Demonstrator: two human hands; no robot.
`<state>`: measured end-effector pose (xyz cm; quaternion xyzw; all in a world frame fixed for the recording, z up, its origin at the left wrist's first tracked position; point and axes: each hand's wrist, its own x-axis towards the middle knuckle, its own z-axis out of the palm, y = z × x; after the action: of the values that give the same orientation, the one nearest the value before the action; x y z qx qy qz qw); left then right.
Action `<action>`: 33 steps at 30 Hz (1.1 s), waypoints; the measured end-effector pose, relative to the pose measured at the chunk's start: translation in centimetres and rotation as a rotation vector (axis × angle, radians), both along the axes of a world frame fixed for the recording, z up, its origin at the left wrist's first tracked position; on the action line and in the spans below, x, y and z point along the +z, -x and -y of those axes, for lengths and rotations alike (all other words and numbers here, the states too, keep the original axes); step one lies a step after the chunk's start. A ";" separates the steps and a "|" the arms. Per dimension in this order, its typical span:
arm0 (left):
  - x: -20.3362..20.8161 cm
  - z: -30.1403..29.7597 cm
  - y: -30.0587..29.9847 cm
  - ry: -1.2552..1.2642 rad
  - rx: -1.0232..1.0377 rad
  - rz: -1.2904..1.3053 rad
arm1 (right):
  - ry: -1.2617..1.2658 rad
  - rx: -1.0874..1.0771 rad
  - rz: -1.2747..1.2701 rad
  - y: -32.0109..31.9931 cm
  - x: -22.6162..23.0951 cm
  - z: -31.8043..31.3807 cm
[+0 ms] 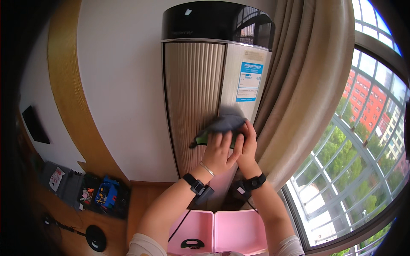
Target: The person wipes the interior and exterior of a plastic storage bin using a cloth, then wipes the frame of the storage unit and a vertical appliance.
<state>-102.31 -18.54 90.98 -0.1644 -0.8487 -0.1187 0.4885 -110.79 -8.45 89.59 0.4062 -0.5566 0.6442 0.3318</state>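
Observation:
Both my hands are raised in front of a tall floor-standing air conditioner (194,94) with a ribbed beige front and black top. Between them is a dark grey, motion-blurred cleaning pad (226,123) with a green part; its exact kind is unclear. My left hand (218,151) has its fingers curled over the green part. My right hand (247,143) grips the pad's right end, thumb beside the left hand. The pad lies in front of the lower panel; whether it touches the panel is unclear.
Below my forearms stands a pink two-compartment basin (213,230), with a black-and-green oval handled piece (192,243) in its left side. Beige curtains (316,85) and a barred window (363,149) are at right. A dark open case (104,194) and a black round base (95,238) are at lower left.

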 end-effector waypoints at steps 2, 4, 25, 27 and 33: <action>-0.3 1.3 1.0 -0.037 0.016 0.041 | -0.103 -0.335 -0.069 -0.3 -2.3 -0.3; 0.9 2.0 1.7 -0.039 0.220 0.130 | -0.143 -0.481 -0.170 -0.6 -4.5 -0.1; 3.9 12.8 4.3 0.072 0.695 -0.362 | -0.212 -0.780 -0.112 0.2 -10.3 4.8; 5.2 12.9 5.6 -0.384 0.091 -0.332 | -0.222 -0.781 -0.116 0.3 -10.2 4.9; 15.5 6.6 4.8 -0.209 0.348 -0.425 | -0.223 -0.792 -0.136 0.6 -10.6 4.5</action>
<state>-107.13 -25.11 106.49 0.0137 -0.7259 -0.0830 0.6826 -111.37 -12.94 79.01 0.2356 -0.7131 0.3743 0.5439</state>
